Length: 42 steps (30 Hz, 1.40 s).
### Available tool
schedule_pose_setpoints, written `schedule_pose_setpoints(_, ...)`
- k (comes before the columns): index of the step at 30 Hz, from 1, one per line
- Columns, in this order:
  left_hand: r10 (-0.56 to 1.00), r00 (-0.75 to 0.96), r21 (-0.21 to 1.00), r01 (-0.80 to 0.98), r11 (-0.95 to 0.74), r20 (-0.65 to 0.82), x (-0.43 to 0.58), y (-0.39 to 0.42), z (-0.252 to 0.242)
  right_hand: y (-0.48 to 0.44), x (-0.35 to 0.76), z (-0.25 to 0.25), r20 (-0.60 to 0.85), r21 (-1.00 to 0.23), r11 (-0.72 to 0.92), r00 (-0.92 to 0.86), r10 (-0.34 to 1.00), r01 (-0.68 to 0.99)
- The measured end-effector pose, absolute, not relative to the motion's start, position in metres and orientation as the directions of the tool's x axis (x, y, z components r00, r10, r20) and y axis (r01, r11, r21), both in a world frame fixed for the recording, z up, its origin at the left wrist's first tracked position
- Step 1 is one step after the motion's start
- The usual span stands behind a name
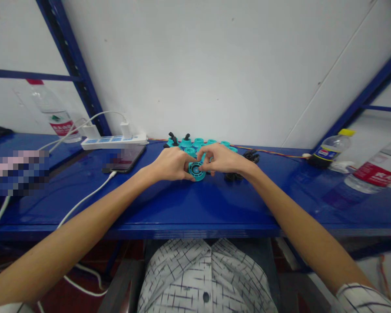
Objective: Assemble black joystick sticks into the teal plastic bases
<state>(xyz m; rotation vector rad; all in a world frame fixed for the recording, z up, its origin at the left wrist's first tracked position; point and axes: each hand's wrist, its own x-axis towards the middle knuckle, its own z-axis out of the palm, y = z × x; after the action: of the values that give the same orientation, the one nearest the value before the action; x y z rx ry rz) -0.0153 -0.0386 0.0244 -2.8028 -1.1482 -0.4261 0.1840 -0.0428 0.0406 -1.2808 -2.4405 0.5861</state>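
Observation:
A round turquoise plastic part (198, 176) with a ribbed, ring-shaped face is tilted toward me just above the blue table. My left hand (173, 164) grips its left edge between thumb and fingers. From the other side, my right hand (222, 158) has thumb and index finger bent together at the part's face; anything between those fingertips is too small to make out. Behind my hands stand several similar turquoise parts (198, 142), some with black pieces (187, 137) sticking up from them. Beside my right wrist lie small black pieces (250, 155) in a heap.
The blue table (195, 206) meets a white wall. At left are a power strip (114, 141) with chargers, a phone (128, 158) on a white cable and a water bottle (57, 115). A cola bottle (327, 152) and another water bottle (378, 171) stand right.

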Motion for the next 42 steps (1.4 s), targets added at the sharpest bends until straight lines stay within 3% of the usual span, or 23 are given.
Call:
schedule_pose_setpoints(8, 0.651, 0.695, -0.069, 0.698, -0.713, 0.307, -0.013, -0.041, 0.024, -0.047, 0.18, 0.047, 0.15, -0.264, 0.552, -0.532, 0.834, 0.791)
schedule_pose_setpoints(14, 0.625, 0.7, -0.065, 0.682, -0.729, 0.345, -0.012, -0.039, 0.021, -0.048, 0.177, 0.049, 0.136, -0.184, 0.544, -0.527, 0.839, 0.818)
schedule_pose_setpoints(20, 0.66, 0.692, 0.019, 0.686, -0.728, 0.293, -0.014, -0.037, 0.022, -0.049, 0.175, 0.046, 0.173, -0.144, 0.537, -0.513, 0.841, 0.831)
schedule_pose_setpoints(29, 0.739, 0.645, 0.159, 0.723, -0.673, 0.194, -0.019, -0.036, 0.032, -0.039, 0.191, 0.045, 0.265, -0.204, 0.546, -0.491, 0.83, 0.813)
schedule_pose_setpoints(38, 0.683, 0.73, 0.36, 0.64, -0.678, -0.011, -0.039, -0.022, 0.032, -0.034, 0.196, 0.042, 0.263, -0.035, 0.439, -0.415, 0.871, 0.898)
schedule_pose_setpoints(42, 0.651, 0.759, 0.357, 0.605, -0.712, 0.011, -0.04, -0.018, 0.027, -0.034, 0.195, 0.041, 0.253, -0.039, 0.441, -0.419, 0.872, 0.896)
